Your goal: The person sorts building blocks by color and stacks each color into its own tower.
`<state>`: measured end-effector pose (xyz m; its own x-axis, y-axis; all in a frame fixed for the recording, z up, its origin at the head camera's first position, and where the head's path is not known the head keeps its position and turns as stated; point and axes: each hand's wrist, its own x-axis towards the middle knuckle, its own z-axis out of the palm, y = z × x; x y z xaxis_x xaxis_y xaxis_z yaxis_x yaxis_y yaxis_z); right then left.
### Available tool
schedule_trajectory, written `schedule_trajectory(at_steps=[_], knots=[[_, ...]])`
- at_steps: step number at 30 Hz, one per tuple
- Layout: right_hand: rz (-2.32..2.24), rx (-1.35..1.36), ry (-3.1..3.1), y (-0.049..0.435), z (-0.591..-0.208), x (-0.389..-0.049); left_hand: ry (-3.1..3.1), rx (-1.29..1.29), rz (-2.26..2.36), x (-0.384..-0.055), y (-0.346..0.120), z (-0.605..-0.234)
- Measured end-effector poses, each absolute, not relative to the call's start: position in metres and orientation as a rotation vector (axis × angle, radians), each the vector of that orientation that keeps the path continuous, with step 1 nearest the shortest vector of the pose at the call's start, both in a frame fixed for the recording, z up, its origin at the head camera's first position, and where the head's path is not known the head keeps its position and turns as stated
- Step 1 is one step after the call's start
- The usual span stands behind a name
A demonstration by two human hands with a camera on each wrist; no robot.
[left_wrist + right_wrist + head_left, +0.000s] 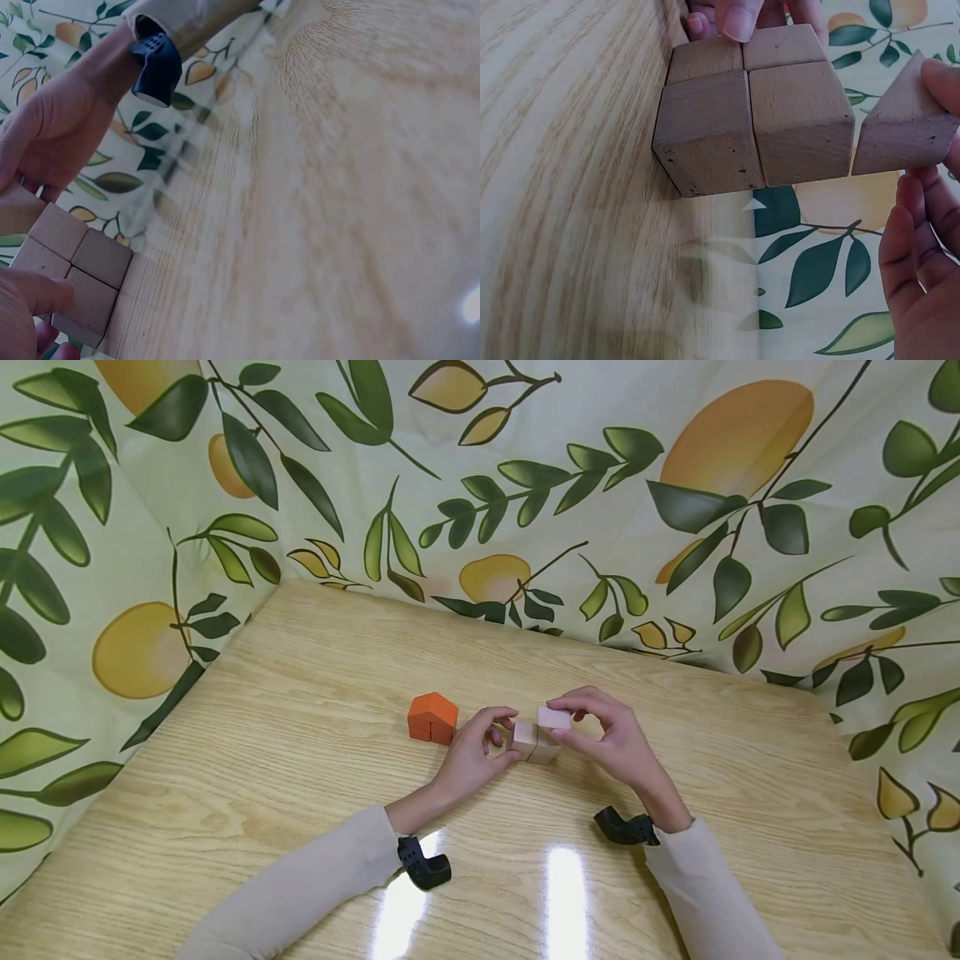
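Plain wooden cubes [534, 748] stand in a two-by-two stack on the table. My left hand [471, 753] grips the stack from its left side, thumb [51, 295] pressed on a cube face and fingers round the back. In my right hand [611, 739], thumb and fingers pinch a wooden triangular block [904, 127]. Its lower face is right at the top of one upper cube in the right wrist view, with a thin dark seam between them. The block also appears at the left edge of the left wrist view.
To the left of my left hand is a small orange house shape [432, 718], made of blocks with a peaked top. The wooden table [300, 710] meets a leaf-and-fruit patterned cloth [510, 527] along its back and sides. Black wrist cameras [425, 864] sit at both cuffs.
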<state>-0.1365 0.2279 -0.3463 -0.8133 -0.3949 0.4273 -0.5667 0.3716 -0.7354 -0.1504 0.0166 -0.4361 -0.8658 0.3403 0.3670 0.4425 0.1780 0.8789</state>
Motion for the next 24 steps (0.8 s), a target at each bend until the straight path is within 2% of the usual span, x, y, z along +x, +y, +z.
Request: schedule_trajectory(at_steps=[24], knots=[[1.385,0.910,-2.466,0.2234,-0.3481,-0.1370,-2.332,-0.804,-1.790,-0.1518,0.0161,-0.4372]])
